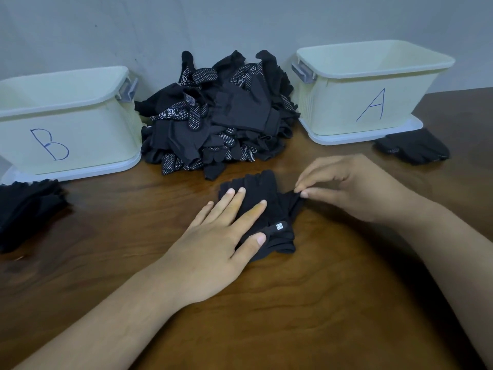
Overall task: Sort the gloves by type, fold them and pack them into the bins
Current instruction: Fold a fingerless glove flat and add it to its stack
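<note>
A black glove (277,209) with a small white tag lies flat on the wooden table (320,303) in the middle. My left hand (221,244) presses on it with straight fingers. My right hand (346,188) pinches the glove's right edge between thumb and fingertip. Behind it a heap of black gloves (218,116), some with white dots, lies against the wall. A cream bin marked B (66,129) stands at the left, a cream bin marked A (368,94) at the right.
A small stack of plain black gloves (26,209) lies in front of bin B at the left edge. A few dotted black gloves (413,146) lie in front of bin A. A grey wall (240,22) closes off the back.
</note>
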A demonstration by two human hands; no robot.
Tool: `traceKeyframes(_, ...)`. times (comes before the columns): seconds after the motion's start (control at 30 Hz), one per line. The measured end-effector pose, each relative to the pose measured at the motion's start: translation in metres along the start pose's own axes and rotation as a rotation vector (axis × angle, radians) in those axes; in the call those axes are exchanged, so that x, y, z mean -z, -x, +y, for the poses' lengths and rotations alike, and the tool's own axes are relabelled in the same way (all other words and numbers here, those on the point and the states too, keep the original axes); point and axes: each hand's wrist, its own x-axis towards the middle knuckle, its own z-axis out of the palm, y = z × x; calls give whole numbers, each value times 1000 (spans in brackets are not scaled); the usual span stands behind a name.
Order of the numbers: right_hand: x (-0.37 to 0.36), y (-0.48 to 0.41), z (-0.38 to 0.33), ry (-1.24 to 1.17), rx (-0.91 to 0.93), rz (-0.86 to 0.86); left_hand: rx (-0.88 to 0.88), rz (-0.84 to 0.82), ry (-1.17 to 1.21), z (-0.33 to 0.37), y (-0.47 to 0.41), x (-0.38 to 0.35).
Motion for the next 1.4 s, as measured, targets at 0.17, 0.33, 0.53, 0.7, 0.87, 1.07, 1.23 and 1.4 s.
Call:
traceKeyframes(0.17,-5,-3,11,213,-10,-88,-2,12,-21,2,1,-2)
traceKeyframes(0.33,-14,-7,-9,149,-148,19,2,19,-10,3,1,-1)
traceKeyframes(0.53,-52,-22,-34,376,-433,37,-6,24,-31,3,2,-2)
traceKeyframes(0.7,-55,-25,-27,123,-456,39,-12,44,-11,1,2,-5)
traceKeyframes(0.87,-56,-23,-30,-172,-396,68,104,162,300,6,5,4)
traceKeyframes(1.07,-53,-20,-34,-488,-284,155,91,318,794,1,4,11)
traceKeyframes(1.23,-57,-20,-36,-684,-238,244,-23,411,1084,0,1,14)
traceKeyframes(1.4,-56,-20,-49,-732,-243,271,-36,420,1133,-2,1,12)
